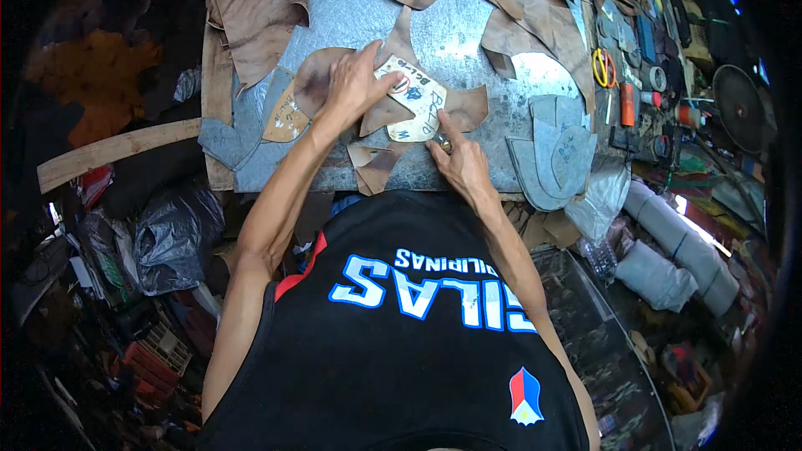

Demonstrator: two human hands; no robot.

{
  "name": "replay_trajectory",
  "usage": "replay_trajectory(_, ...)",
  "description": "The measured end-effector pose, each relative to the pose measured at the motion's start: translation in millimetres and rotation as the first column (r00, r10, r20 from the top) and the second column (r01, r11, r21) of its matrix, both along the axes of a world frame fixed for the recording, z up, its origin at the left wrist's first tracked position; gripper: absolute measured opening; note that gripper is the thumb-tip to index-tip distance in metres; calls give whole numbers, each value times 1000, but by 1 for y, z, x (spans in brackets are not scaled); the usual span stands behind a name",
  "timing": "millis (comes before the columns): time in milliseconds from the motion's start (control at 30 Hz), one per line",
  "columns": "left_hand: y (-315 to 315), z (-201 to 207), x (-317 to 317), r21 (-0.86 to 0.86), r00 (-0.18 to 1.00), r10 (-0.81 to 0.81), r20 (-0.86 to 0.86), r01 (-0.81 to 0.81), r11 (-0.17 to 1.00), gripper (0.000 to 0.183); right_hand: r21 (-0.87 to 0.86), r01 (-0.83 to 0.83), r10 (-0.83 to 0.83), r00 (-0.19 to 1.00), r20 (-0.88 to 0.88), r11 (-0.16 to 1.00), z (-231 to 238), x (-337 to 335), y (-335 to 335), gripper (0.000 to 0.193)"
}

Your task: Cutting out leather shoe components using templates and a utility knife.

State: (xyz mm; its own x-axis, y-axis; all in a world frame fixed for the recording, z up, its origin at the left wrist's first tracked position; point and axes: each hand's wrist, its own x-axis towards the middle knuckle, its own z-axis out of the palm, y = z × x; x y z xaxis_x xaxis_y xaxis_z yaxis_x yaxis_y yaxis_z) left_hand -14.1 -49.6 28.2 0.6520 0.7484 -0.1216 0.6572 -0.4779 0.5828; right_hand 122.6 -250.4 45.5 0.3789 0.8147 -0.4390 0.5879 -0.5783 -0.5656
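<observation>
A cream pattern template [418, 123] with handwritten marks lies on a piece of brown leather [466, 107] on the metal-topped table. My left hand [357, 82] rests at its upper left, fingers stretched out and the thumb lying on the template. At the lower right edge is my right hand [468, 169], its index finger touching the template. Between that finger and the thumb shows a small shiny bit [445, 144], too small to name. Left of my left hand lies a tan marked template [286, 117]. Small leather scraps [373, 165] sit just in front of the cream template.
Large brown leather pieces [259, 25] cover the table's far and left parts. Grey cut shapes [551, 154] are stacked at the right front. Beyond the right edge are yellow-handled scissors [603, 68], an orange cylinder [626, 104] and a round dark disc [738, 108].
</observation>
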Motion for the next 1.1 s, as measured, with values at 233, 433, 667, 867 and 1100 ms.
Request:
replay_trajectory(233,23,6,30,-354,970,-187,-156,122,927,40,21,64,-60,986,-155,998,-4,16,-2,53)
replay_trajectory(433,-1,-12,17,264,810,-580,-88,580,771,66,188,75,-38,980,-195,979,-14,17,-4,49)
replay_trajectory(667,4,-3,24,199,779,-604,-165,626,754,71,254,98,-52,981,-185,962,-15,20,-7,55)
replay_trajectory(867,44,25,21,-174,940,-320,121,337,925,40,6,484,-377,690,-618,875,-11,29,-20,51)
replay_trajectory(1100,-21,-5,-17,-899,767,574,287,9,437,17,78,535,-344,640,-687,841,2,24,-6,40)
